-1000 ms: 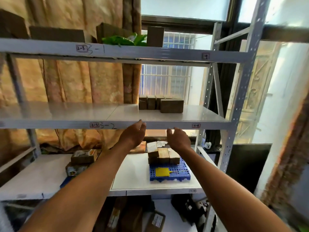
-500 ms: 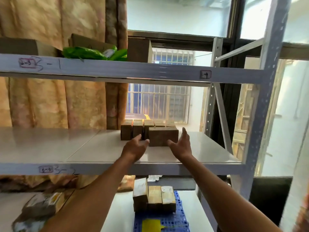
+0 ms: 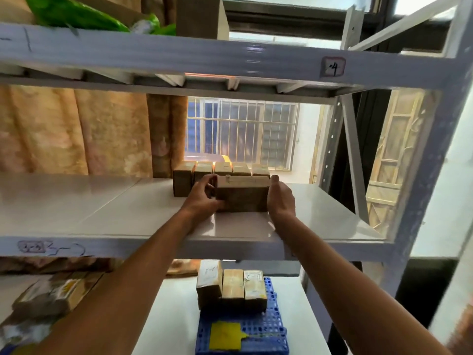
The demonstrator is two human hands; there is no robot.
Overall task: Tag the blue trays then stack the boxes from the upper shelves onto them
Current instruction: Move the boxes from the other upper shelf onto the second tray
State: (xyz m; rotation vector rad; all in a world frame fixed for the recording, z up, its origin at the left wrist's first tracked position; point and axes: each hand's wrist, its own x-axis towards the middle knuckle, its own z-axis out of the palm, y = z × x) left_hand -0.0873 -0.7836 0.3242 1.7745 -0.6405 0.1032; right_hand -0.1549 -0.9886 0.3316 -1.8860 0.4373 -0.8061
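Both hands up on the middle shelf (image 3: 128, 201), clamped on one brown box (image 3: 242, 194) lying crosswise near the front: left hand (image 3: 203, 199) gripping its left end, fingers curled over the top corner, thumb at the near face; right hand (image 3: 280, 198) pressed flat against its right end, fingertips hooked over the top edge. Box resting on the shelf, just in front of a row of boxes (image 3: 221, 170) standing side by side behind it, five tops counted. Below, on the lower shelf, one blue tray (image 3: 268, 336) holding three upright boxes (image 3: 231, 288) in a row at its far edge and one yellow tag (image 3: 225, 339) at its near edge. Further left on that shelf, blurred parcels (image 3: 53, 298), number unclear. On the top shelf, green bags (image 3: 74, 14) and a tall brown box (image 3: 199, 16).
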